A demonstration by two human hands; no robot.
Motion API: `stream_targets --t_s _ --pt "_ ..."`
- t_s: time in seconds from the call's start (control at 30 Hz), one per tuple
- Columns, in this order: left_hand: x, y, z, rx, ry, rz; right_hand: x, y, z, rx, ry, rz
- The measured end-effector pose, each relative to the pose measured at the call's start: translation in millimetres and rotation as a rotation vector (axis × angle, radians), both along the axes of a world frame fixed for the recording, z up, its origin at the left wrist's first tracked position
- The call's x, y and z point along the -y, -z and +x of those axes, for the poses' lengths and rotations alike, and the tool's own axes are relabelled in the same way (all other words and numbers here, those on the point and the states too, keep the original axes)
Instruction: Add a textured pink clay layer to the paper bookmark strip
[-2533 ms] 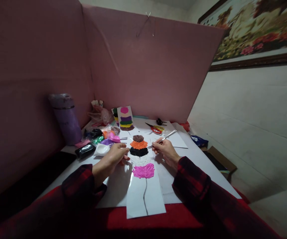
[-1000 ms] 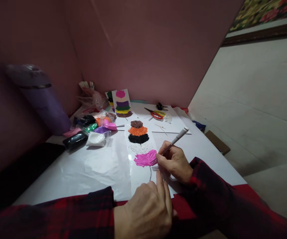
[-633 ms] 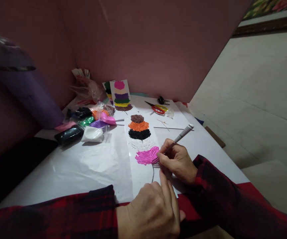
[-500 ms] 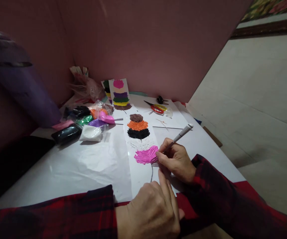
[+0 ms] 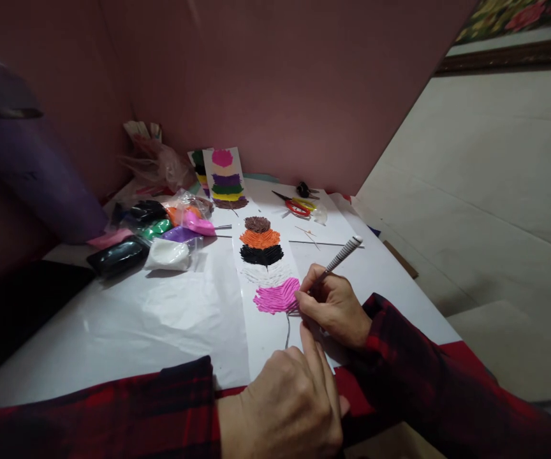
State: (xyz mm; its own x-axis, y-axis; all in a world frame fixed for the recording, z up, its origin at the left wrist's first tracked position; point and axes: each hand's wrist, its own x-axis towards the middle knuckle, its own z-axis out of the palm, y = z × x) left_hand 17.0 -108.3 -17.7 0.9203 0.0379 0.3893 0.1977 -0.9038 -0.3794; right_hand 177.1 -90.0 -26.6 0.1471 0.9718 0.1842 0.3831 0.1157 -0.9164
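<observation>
from my remote seat, the pink board (image 5: 280,83) fills the back, with a purple flask (image 5: 31,172) blurred at far left. the white table sheet (image 5: 161,319) carries a heap of clay bags (image 5: 165,233) at left and a long paper strip (image 5: 268,331) down the middle. my left hand (image 5: 287,408) lies at the strip's near end, forefinger stretched onto the paper, other fingers curled under; i cannot tell if they hold anything. my right hand (image 5: 335,306), just beyond it, is closed pen-style around a striped tool (image 5: 342,255), its tip at the right edge of the pink clay patch (image 5: 277,298). scissors (image 5: 297,207) lie further back.
</observation>
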Motion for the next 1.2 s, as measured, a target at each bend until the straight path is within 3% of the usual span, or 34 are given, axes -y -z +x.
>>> stream_targets --t_s 0.57,0.8,1.2 --pt "-0.6 0.0 -1.5 -0.041 0.000 -0.033 -1.5 -3.4 4.1 0.113 0.042 0.053" --pt "-0.9 -0.4 -1.5 -0.059 -0.002 -0.019 -0.4 -3.2 5.9 0.061 0.087 0.065" --pt "0.9 -1.2 -0.9 -0.035 -0.003 -0.027 1.1 1.1 3.3 0.007 0.009 0.045"
